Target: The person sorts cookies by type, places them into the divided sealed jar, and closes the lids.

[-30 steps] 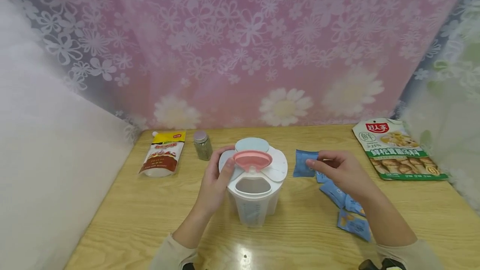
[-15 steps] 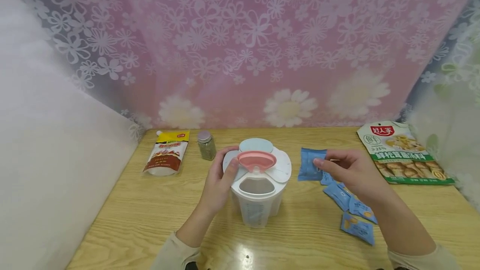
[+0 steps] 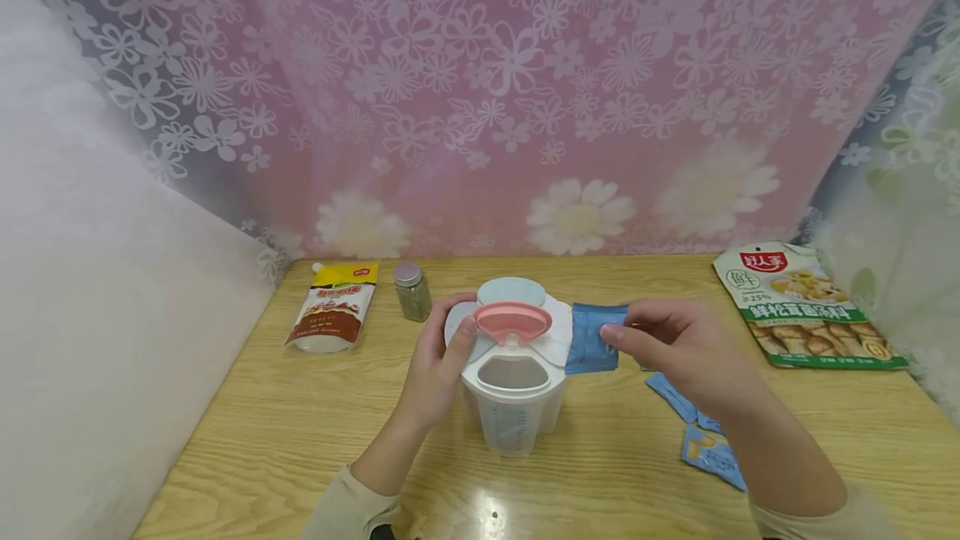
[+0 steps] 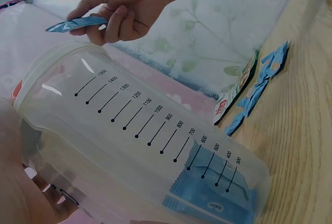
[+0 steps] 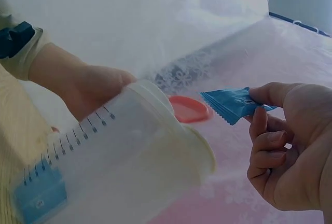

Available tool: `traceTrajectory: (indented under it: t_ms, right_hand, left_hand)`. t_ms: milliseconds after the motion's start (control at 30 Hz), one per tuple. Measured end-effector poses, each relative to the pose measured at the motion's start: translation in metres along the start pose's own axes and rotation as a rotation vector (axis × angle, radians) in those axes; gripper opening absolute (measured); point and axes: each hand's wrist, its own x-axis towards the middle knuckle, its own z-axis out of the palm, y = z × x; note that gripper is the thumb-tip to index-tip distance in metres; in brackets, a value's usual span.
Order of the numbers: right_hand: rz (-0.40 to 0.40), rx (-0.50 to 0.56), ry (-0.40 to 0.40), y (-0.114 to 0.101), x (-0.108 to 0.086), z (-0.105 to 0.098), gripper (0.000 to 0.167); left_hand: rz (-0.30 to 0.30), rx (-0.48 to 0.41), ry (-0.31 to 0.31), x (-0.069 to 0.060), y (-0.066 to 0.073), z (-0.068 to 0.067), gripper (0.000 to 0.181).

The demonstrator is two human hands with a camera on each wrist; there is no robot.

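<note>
A clear plastic storage canister (image 3: 510, 427) with printed measuring marks stands on the table. Its white lid has a raised pink flap (image 3: 513, 322) above an open hole (image 3: 513, 372), and a pale blue flap (image 3: 512, 292) behind. My left hand (image 3: 435, 365) grips the canister's left side, thumb on the lid. Between thumb and fingers of my right hand (image 3: 686, 352) is a small blue sealed packet (image 3: 591, 342), which overlaps the lid's right edge in the head view. In the left wrist view, another blue packet (image 4: 212, 190) shows through the canister wall, low inside.
Several blue packets (image 3: 712, 455) lie on the wooden table, partly under my right forearm in the head view. At far right lies a green and white food pouch (image 3: 810, 307). A spouted pouch (image 3: 335, 308) and a small glass jar (image 3: 413, 294) stand at back left.
My right hand has carried the blue packet leftward, from a gap beside the canister to the lid's right edge in the head view. The left hand stays on the canister.
</note>
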Motion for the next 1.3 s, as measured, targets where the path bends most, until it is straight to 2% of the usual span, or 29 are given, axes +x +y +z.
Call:
traceTrajectory:
  t_ms: [233,333,633,867,1100,1300]
  right_hand:
    - [-0.003,0.072,-0.096,-0.011,0.01,0.023,0.009]
    - [-0.009,0.082,-0.115,-0.013,0.013,0.031,0.008]
    - [-0.038,-0.023,-0.14,-0.009,0.014,0.049,0.007]
    - [0.075,-0.103,-0.161,-0.008,0.011,0.053,0.018]
    - [0.087,-0.06,-0.162,-0.003,0.01,0.05,0.018]
    - [0.072,-0.001,-0.206,0.003,0.009,0.042,0.019]
  left_hand:
    - [0.004,-0.007,0.002,-0.001,0.0,0.0,0.035]
    - [0.009,-0.011,0.0,0.0,0.0,0.0,0.035]
    - [0.031,-0.013,-0.014,0.0,-0.001,-0.001,0.035]
    - [0.026,-0.014,-0.015,0.0,-0.001,0.0,0.034]
    - [0.012,0.001,-0.008,-0.001,0.0,0.001,0.035]
    - [0.014,0.003,0.0,-0.001,0.0,0.0,0.035]
